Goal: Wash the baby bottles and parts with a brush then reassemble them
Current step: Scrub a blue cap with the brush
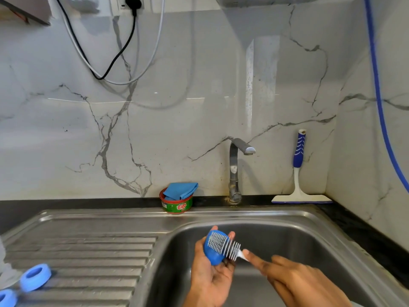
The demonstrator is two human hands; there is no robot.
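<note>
Left hand (210,282) is over the sink basin (287,240), at its left side, palm up, fingers curled round a blue cap (213,253). Firm cupped hold, fingertips showing past the cap's far edge.

Right hand (294,282) is over the middle of the basin, gripping the brush (225,243) by its white handle, index finger laid straight along it. Bristle head lies across the cap's open face, touching it.

Left of the basin, on the ribbed drainboard (88,251): blue ring (35,277), and a second blue ring (7,298) cut off by the frame edge. The two are near each other and well apart from the basin.

Behind the basin: tap (235,169), spout over the basin, no water visible. Behind the basin's left corner: green soap tub (176,204) with a blue cloth (180,190) stuffed in it. Behind the right corner: squeegee (299,173), upright against the wall.
</note>
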